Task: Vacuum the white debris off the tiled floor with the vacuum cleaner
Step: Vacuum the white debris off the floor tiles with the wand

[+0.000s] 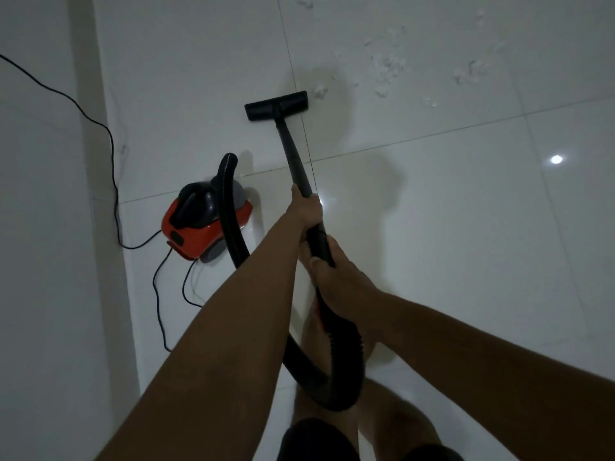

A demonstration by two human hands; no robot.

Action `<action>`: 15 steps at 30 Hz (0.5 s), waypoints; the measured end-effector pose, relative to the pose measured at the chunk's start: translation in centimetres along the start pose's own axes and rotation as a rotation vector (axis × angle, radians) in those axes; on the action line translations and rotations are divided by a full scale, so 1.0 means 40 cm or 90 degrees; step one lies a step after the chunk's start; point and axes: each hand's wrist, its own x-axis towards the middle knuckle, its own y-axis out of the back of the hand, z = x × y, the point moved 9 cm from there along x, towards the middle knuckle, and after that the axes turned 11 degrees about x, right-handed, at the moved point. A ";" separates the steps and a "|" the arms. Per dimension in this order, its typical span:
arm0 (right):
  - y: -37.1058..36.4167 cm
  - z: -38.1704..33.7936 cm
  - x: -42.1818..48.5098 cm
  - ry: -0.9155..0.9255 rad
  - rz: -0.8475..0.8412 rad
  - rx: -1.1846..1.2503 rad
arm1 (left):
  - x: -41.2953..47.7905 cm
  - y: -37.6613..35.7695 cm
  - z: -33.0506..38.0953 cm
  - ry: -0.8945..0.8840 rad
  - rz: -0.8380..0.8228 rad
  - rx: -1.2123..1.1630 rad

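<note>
head | my left grip [304, 207] and right grip [332, 276] both clenched the wand [289, 144] | nozzle [276, 105] sat on floor [466, 234], just beside nearest debris [320, 90], rest scattered beyond, rightward | step: opening pass | next: I'd push forward-right, nozzle flat

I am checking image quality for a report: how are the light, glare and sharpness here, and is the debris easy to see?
Head view: dim, grey light; a bright glare spot on the glossy floor, and a smaller glint by the left hand on the wand; a soft shadow lies right of the nozzle; the debris is pale, low in contrast and slightly blurred.
</note>
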 end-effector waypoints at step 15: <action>0.051 0.118 -0.115 0.019 0.060 -0.009 | -0.120 -0.152 -0.046 -0.001 -0.069 0.056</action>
